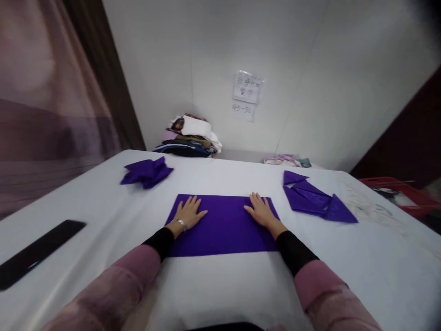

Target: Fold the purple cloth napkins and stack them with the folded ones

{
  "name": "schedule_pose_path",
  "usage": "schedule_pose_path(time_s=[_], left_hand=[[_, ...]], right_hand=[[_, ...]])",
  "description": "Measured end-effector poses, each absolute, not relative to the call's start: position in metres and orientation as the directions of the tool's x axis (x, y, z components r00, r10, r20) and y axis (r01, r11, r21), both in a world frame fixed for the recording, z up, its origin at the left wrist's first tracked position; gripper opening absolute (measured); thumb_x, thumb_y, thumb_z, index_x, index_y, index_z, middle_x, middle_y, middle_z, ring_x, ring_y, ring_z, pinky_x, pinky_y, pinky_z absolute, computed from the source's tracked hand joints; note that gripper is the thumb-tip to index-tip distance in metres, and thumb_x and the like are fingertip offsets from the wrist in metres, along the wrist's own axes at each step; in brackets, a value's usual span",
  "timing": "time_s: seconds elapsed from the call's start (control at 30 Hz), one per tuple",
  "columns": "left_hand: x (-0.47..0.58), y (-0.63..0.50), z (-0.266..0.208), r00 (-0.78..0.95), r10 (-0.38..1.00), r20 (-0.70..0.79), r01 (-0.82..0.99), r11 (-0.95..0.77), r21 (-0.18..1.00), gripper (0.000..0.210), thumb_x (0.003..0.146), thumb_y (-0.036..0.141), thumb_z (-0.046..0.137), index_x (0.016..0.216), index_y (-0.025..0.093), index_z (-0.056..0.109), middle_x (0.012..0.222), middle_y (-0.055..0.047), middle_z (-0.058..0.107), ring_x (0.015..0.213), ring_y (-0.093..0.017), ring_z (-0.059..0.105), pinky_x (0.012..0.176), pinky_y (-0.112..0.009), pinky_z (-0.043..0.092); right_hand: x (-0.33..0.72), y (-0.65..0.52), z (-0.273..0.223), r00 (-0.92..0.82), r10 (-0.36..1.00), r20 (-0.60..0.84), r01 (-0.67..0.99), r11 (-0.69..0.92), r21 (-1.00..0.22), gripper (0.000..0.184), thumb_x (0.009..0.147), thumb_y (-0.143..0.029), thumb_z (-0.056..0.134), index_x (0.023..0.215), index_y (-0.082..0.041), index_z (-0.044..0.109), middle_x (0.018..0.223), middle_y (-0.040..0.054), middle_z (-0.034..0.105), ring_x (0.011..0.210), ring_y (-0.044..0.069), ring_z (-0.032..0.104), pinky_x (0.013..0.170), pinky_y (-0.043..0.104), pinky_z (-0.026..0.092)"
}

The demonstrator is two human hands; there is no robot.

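Observation:
A purple cloth (223, 227) lies flat on the white table in front of me, folded into a wide rectangle. My left hand (188, 212) rests palm down near its left end, fingers spread, with a bracelet at the wrist. Near the right end, my right hand (261, 210) presses flat on the cloth, fingers also apart. Neither hand grips anything. Behind and to the left sits a crumpled purple cloth (146, 172). To the right lies purple fabric folded into pointed shapes (310, 197).
The white-covered table (220, 287) carries a long black flat object (41, 248) at the left. A clothes stack (191, 135) and a smaller cloth pile (284, 160) are by the wall. A red basket (396, 184) stands right. Handwritten paper signs (247, 87) hang on the wall.

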State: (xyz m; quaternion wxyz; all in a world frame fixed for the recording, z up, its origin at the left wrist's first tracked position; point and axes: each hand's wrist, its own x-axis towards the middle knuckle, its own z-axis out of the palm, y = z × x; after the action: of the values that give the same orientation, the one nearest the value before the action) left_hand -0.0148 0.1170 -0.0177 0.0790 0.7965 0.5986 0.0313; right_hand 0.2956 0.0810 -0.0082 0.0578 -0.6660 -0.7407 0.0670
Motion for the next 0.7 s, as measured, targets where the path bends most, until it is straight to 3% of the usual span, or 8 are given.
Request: schedule_pose_path(time_s=[0.1,0.2,0.43,0.57,0.7], left_hand=[[0.007,0.106,-0.004,0.369,0.928,0.056,0.912,-0.373,0.169,0.064,0.088,0.051,0.034,0.136,0.009,0.038,0.146,-0.019,0.028,0.136,-0.035,0.018,0.106,-0.057,0.013],[0.033,0.099,-0.002,0.412,0.907,0.088,0.892,-0.421,0.165,0.054,0.091,0.043,0.029,0.135,0.014,0.04,0.146,-0.01,0.031,0.136,-0.027,0.021,0.108,-0.043,0.016],[0.001,0.12,-0.017,0.31,0.949,0.06,0.922,-0.315,0.226,0.063,0.087,0.056,0.03,0.137,0.018,0.038,0.146,-0.008,0.032,0.136,-0.027,0.022,0.11,-0.04,0.016],[-0.059,0.137,-0.018,0.148,0.989,0.009,0.967,-0.147,0.206,0.065,0.089,0.055,0.024,0.139,0.014,0.033,0.148,-0.014,0.027,0.137,-0.03,0.019,0.108,-0.054,0.01],[-0.089,0.145,-0.02,0.064,0.998,-0.026,0.981,-0.058,0.183,0.061,0.09,0.054,0.024,0.14,0.021,0.03,0.15,-0.008,0.022,0.139,-0.028,0.013,0.107,-0.059,0.006]], right_hand=[[0.242,0.079,-0.014,-0.347,0.938,0.02,0.917,0.344,-0.204,0.074,0.088,-0.062,0.021,0.143,-0.012,0.024,0.15,0.011,0.019,0.139,0.023,0.009,0.11,0.045,0.004],[0.212,0.084,-0.019,-0.408,0.913,0.001,0.895,0.4,-0.197,0.071,0.089,-0.059,0.022,0.143,-0.013,0.026,0.149,0.0116,0.021,0.139,0.023,0.011,0.11,0.047,0.005],[0.239,0.099,-0.037,-0.278,0.96,-0.012,0.946,0.272,-0.175,0.069,0.089,-0.059,0.023,0.143,-0.016,0.025,0.149,0.0092,0.023,0.138,0.025,0.015,0.109,0.052,0.01],[0.288,0.096,-0.051,-0.175,0.983,0.049,0.973,0.18,-0.144,0.066,0.089,-0.057,0.024,0.142,-0.017,0.028,0.148,0.0093,0.027,0.137,0.026,0.019,0.107,0.055,0.015],[0.345,0.091,-0.061,-0.045,0.996,0.07,0.993,0.053,-0.11,0.061,0.089,-0.053,0.025,0.14,-0.02,0.032,0.147,0.0094,0.029,0.136,0.028,0.022,0.103,0.059,0.019]])
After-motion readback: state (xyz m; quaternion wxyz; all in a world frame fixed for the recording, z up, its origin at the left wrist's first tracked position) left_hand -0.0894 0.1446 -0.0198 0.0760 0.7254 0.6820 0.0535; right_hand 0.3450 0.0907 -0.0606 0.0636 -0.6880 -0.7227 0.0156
